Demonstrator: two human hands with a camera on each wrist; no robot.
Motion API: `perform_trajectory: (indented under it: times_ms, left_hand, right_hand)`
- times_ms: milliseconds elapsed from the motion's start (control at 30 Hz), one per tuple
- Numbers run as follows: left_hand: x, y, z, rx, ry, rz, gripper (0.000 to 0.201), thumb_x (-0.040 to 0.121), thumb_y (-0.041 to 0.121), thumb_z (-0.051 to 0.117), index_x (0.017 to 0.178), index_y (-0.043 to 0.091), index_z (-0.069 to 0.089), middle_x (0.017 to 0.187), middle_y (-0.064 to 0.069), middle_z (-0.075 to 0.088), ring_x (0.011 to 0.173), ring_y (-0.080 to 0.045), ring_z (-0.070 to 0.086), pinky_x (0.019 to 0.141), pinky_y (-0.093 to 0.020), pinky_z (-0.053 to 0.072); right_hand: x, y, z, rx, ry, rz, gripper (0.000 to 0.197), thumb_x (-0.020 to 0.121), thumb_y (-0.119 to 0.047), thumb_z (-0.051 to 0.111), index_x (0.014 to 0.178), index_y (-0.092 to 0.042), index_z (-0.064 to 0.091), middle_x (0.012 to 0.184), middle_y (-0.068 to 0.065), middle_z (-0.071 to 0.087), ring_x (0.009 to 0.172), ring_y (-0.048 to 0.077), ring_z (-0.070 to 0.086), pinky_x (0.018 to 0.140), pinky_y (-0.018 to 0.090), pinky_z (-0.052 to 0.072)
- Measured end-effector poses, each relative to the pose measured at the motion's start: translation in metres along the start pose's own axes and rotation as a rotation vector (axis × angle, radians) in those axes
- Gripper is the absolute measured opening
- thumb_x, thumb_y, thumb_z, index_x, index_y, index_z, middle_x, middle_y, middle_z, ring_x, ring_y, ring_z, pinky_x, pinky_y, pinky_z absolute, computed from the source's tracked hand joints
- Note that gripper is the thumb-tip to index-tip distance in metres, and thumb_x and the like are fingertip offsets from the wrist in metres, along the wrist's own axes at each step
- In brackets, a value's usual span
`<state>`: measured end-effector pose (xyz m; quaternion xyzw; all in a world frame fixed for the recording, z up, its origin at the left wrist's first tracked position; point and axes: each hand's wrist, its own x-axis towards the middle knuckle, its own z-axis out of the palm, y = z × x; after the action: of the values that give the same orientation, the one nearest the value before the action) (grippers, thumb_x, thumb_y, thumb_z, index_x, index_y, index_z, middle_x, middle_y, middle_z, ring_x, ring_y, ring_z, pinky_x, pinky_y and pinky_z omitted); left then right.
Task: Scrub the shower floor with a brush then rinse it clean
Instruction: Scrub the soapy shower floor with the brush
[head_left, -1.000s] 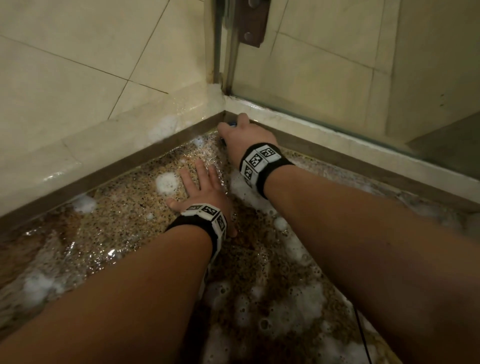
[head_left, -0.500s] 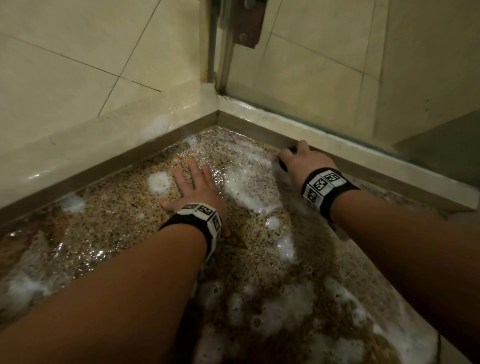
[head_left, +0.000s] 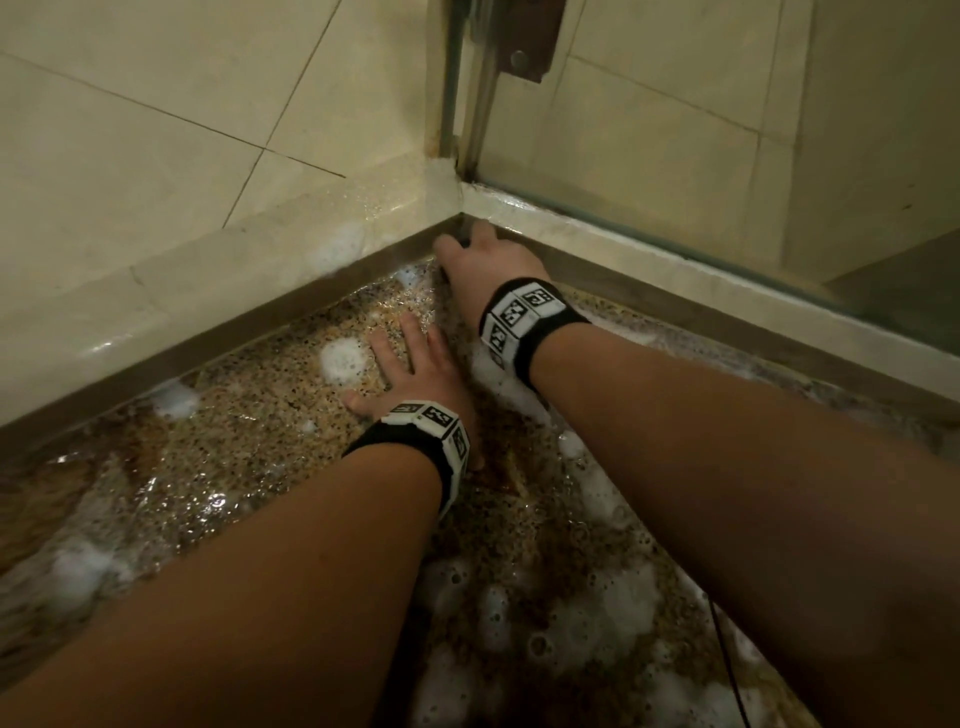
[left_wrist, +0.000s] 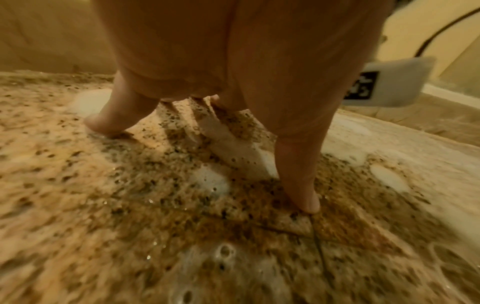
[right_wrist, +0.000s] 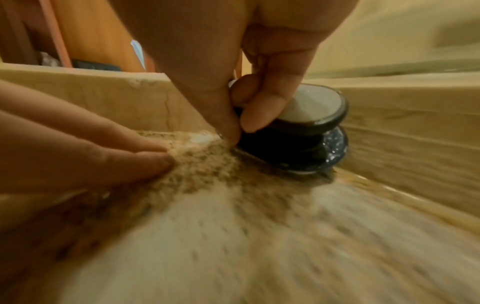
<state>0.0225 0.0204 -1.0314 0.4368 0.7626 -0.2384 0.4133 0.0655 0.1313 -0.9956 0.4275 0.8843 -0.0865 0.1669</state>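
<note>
The speckled brown shower floor (head_left: 249, 447) is wet and patched with white foam (head_left: 340, 358). My right hand (head_left: 488, 260) reaches into the far corner and grips a dark round brush (right_wrist: 306, 139) with a white top, its base pressed on the floor against the kerb. In the head view the hand hides nearly all of the brush. My left hand (head_left: 410, 369) lies flat on the floor just left of the right wrist, fingers spread and fingertips (left_wrist: 103, 125) on the wet stone.
A raised beige kerb (head_left: 208, 280) borders the floor on the left and far sides. A glass panel (head_left: 701, 130) with a metal hinge (head_left: 524, 47) stands on the far kerb. More foam (head_left: 597, 623) covers the near floor. A thin black cable (head_left: 727, 670) hangs by my right forearm.
My right hand slid the brush right along the far kerb, then back left into the corner. My left hand stayed planted on the floor.
</note>
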Motion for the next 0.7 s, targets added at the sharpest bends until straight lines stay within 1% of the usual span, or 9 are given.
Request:
perform_trajectory:
  times_ms: [67,133,233,333,367,433,567,633,700]
  left_hand:
    - [0.000,-0.002,0.000,-0.018,-0.002,0.015,0.169,0.049,0.058,0.095,0.151,0.027,-0.036,0.150,-0.003,-0.053,0.144,-0.043,-0.036,0.107,-0.082,0.014]
    - [-0.001,-0.002,0.001,-0.016,-0.001,0.025,0.168,0.050,0.059,0.094,0.151,0.026,-0.036,0.151,-0.004,-0.052,0.145,-0.043,-0.036,0.107,-0.082,0.015]
    - [-0.002,0.001,0.001,0.003,0.008,0.009,0.168,0.051,0.060,0.093,0.147,0.022,-0.039,0.151,-0.008,-0.052,0.144,-0.045,-0.035,0.106,-0.082,0.015]
    - [0.000,0.002,0.003,-0.015,0.047,0.002,0.158,0.063,0.053,0.091,0.147,0.022,-0.039,0.150,-0.009,-0.052,0.144,-0.045,-0.035,0.105,-0.083,0.017]
    - [0.000,0.002,0.004,-0.011,0.050,0.002,0.159,0.062,0.054,0.092,0.147,0.021,-0.039,0.150,-0.009,-0.052,0.144,-0.046,-0.035,0.105,-0.083,0.017]
    - [-0.002,0.002,0.003,0.003,0.036,0.008,0.165,0.055,0.057,0.093,0.146,0.019,-0.039,0.150,-0.010,-0.052,0.143,-0.046,-0.035,0.105,-0.083,0.016]
    - [-0.003,0.002,0.000,0.000,0.030,0.021,0.169,0.050,0.058,0.094,0.148,0.020,-0.038,0.150,-0.010,-0.053,0.143,-0.047,-0.036,0.105,-0.084,0.016]
    - [-0.003,0.002,0.000,0.001,0.027,0.021,0.171,0.047,0.059,0.094,0.149,0.019,-0.038,0.150,-0.010,-0.052,0.143,-0.047,-0.035,0.105,-0.083,0.016]
    - [-0.003,0.002,0.000,0.001,0.033,0.019,0.172,0.047,0.060,0.094,0.149,0.018,-0.037,0.150,-0.011,-0.052,0.144,-0.047,-0.034,0.105,-0.083,0.017]
  right_hand:
    - [0.008,-0.013,0.002,0.014,0.037,-0.032,0.035,0.099,-0.013,0.052,0.133,-0.014,0.046,0.125,0.019,0.048,0.097,0.042,0.064,0.081,0.049,0.058]
    - [0.009,-0.012,0.003,0.003,0.037,-0.020,0.032,0.098,-0.013,0.053,0.130,-0.013,0.047,0.123,0.018,0.048,0.095,0.042,0.065,0.078,0.049,0.057]
    - [0.002,0.010,0.001,-0.017,-0.012,0.035,0.032,0.098,-0.011,0.050,0.130,-0.011,0.046,0.123,0.018,0.048,0.096,0.043,0.064,0.075,0.049,0.055]
    - [-0.012,0.030,0.002,-0.080,-0.081,0.084,0.034,0.098,-0.008,0.044,0.132,-0.008,0.044,0.124,0.018,0.048,0.099,0.044,0.063,0.071,0.049,0.051]
    - [-0.017,0.035,0.004,-0.102,-0.091,0.092,0.033,0.099,-0.007,0.042,0.132,-0.007,0.044,0.123,0.018,0.048,0.098,0.043,0.063,0.069,0.049,0.049]
    - [-0.026,0.046,0.008,-0.135,-0.109,0.099,0.033,0.099,-0.006,0.041,0.133,-0.006,0.044,0.121,0.017,0.048,0.097,0.042,0.063,0.066,0.048,0.047]
    - [-0.046,0.072,0.012,-0.183,-0.152,0.142,0.033,0.100,-0.005,0.041,0.134,-0.004,0.044,0.118,0.017,0.047,0.095,0.042,0.063,0.066,0.047,0.050]
    - [-0.054,0.082,0.015,-0.193,-0.173,0.174,0.032,0.101,-0.005,0.041,0.133,-0.003,0.045,0.118,0.017,0.047,0.097,0.042,0.063,0.065,0.045,0.047]
    - [-0.060,0.091,0.018,-0.197,-0.191,0.210,0.032,0.101,-0.006,0.043,0.133,-0.003,0.046,0.118,0.017,0.047,0.097,0.042,0.062,0.066,0.045,0.047]
